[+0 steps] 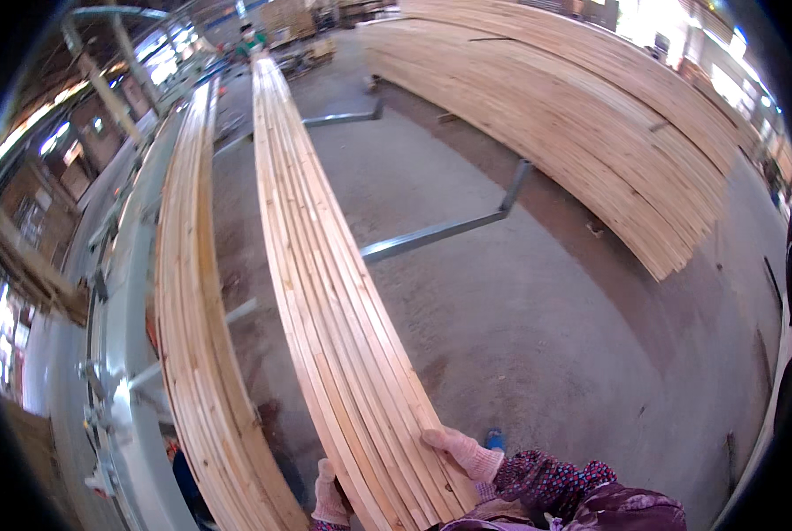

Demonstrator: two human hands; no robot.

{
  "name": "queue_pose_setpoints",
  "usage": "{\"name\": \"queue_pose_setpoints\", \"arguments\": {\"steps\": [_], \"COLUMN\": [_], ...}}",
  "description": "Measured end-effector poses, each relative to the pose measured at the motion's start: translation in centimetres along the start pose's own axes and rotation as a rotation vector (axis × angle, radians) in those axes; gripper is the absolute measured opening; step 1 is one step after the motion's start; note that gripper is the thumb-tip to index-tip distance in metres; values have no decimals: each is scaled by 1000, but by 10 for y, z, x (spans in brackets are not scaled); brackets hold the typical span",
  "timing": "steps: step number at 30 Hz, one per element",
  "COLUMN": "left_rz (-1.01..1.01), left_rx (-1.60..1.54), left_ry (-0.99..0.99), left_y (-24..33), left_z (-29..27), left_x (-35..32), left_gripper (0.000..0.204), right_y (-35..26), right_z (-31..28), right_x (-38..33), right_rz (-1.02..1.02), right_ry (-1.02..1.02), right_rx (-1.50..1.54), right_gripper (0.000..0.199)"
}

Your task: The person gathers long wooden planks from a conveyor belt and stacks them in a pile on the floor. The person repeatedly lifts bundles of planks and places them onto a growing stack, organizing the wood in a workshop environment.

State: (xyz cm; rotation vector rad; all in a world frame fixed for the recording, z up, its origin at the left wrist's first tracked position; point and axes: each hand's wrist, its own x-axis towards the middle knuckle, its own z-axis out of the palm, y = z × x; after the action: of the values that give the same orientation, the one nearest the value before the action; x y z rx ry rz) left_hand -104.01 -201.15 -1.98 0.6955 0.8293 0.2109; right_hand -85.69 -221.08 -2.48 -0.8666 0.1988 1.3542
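Observation:
A long row of narrow wooden strips [338,327], lying side by side, stretches from my body toward the far end of the hall. My right hand [467,453], in a pale pink knitted glove, grips its right edge near the close end, thumb on top and fingers hidden beneath. At the left edge, my gloved left hand [330,496] clasps the same strips, its fingers mostly out of sight. Left of this row, apart from it, a second row of wooden strips [188,354] lies alongside a pale green machine [130,389].
Metal support arms [440,237] angle out over the concrete floor [520,354] beneath the strips. A tall stack of long boards [573,115] occupies the right side on low blocks. Near the far end of the strips is a person in green [253,39].

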Motion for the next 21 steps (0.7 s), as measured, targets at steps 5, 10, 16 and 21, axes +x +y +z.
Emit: {"name": "queue_pose_setpoints", "arguments": {"steps": [5,10,16,21], "left_rz": [177,387,432,427], "left_rx": [-13,-3,-75,-108], "left_ry": [-74,-55,-366,-479], "left_y": [-36,-65,-92,-155], "left_z": [98,291,507,657], "left_x": [35,11,31,61], "left_gripper": [90,87,80,68], "right_y": [-116,-245,-376,-493], "right_z": [-47,-111,-214,-296], "right_x": [-64,-134,-207,-290], "right_rz": [-14,20,-276,-262], "right_ry": [-35,-141,-168,-132], "right_rx": [-121,-129,-260,-162], "right_gripper": [61,61,48,54]}}
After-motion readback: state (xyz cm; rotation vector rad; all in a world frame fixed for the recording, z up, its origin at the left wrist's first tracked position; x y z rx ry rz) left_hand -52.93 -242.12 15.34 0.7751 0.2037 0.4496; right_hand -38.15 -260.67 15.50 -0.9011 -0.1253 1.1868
